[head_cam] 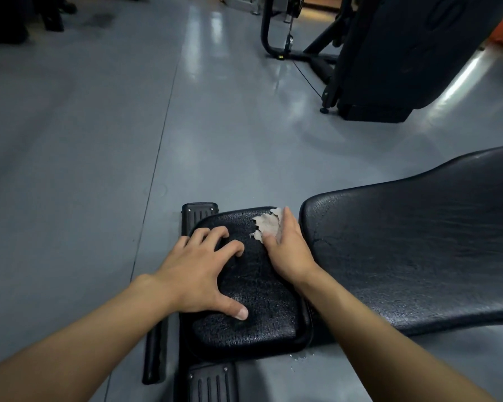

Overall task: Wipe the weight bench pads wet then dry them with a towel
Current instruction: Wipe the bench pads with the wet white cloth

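The small black seat pad (256,309) of the weight bench lies below me, its textured surface glistening. My left hand (198,274) rests on its left side, fingers spread and bent, thumb flat on the pad, holding nothing. At the pad's far right corner my right hand (288,248) presses a grey-beige cloth (266,224) onto the pad with straight fingers; most of the cloth is hidden under the hand. The long black back pad (418,256) stretches away to the right, just beyond my right hand.
Black ribbed foot plates (199,214) of the bench frame (209,382) show beyond and below the seat pad. A black gym machine (389,53) stands at the far right on the grey glossy floor (84,155). A few water drops (301,356) lie near the seat pad.
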A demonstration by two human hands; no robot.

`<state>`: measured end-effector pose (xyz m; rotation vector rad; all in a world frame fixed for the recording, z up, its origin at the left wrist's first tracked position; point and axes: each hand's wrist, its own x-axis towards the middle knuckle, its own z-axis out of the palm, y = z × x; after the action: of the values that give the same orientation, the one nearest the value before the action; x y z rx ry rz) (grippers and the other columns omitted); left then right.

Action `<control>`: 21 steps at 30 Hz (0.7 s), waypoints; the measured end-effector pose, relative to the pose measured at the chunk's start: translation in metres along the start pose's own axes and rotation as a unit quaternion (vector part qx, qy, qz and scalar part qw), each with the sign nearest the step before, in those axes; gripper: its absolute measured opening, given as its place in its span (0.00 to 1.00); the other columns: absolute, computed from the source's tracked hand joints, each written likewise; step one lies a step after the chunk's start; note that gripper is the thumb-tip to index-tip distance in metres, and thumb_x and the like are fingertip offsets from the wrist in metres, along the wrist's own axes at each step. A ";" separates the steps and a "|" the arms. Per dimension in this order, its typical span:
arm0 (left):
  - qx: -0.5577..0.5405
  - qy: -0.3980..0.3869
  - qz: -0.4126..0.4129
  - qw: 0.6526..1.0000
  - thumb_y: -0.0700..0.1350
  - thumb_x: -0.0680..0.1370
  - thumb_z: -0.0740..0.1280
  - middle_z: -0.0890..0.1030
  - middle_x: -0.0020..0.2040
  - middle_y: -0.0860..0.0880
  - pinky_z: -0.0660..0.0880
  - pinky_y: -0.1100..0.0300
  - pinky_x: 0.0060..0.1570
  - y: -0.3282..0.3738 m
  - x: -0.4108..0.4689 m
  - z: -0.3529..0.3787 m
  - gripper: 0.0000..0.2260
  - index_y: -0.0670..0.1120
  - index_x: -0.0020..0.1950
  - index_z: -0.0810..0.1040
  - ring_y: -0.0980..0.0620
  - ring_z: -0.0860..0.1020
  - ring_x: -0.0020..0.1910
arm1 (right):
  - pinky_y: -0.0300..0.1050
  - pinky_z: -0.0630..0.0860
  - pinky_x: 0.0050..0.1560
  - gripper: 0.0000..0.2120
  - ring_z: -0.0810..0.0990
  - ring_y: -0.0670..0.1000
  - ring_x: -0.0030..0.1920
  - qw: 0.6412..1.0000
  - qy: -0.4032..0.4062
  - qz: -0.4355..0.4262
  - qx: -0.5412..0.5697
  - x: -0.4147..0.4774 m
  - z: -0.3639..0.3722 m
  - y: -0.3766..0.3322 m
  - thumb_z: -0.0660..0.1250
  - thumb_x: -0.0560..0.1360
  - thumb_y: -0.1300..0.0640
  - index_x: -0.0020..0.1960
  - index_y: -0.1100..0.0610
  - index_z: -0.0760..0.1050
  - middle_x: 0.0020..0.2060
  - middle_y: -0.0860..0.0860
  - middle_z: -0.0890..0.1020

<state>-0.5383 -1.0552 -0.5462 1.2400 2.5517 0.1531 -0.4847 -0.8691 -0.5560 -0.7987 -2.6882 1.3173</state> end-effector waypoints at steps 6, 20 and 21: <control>-0.023 0.014 -0.004 1.000 0.81 0.56 0.63 0.53 0.76 0.57 0.55 0.48 0.73 -0.001 -0.004 0.005 0.44 0.65 0.67 0.58 0.49 0.51 0.76 | 0.48 0.51 0.79 0.33 0.52 0.50 0.80 0.999 -0.004 -0.038 -0.010 -0.060 0.003 0.019 0.62 0.80 0.58 0.80 0.59 0.51 0.80 0.51 0.56; -0.071 0.067 -0.011 0.995 0.80 0.59 0.64 0.49 0.79 0.60 0.51 0.52 0.74 -0.005 -0.012 0.021 0.43 0.65 0.70 0.58 0.54 0.48 0.77 | 0.51 0.63 0.71 0.21 0.66 0.61 0.70 0.980 -0.083 0.012 -0.183 0.048 -0.006 -0.016 0.60 0.78 0.56 0.69 0.61 0.64 0.70 0.60 0.67; -0.075 0.073 -0.012 0.994 0.79 0.60 0.64 0.49 0.79 0.60 0.51 0.53 0.74 -0.005 -0.013 0.022 0.43 0.65 0.71 0.58 0.54 0.47 0.78 | 0.50 0.63 0.70 0.21 0.66 0.62 0.70 0.971 -0.098 -0.004 -0.218 0.051 -0.007 -0.020 0.59 0.79 0.55 0.70 0.60 0.64 0.71 0.59 0.67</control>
<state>-0.5271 -1.0692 -0.5650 1.1813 2.6201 0.4367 -0.5354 -0.8504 -0.5453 -0.7127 -3.1920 0.8473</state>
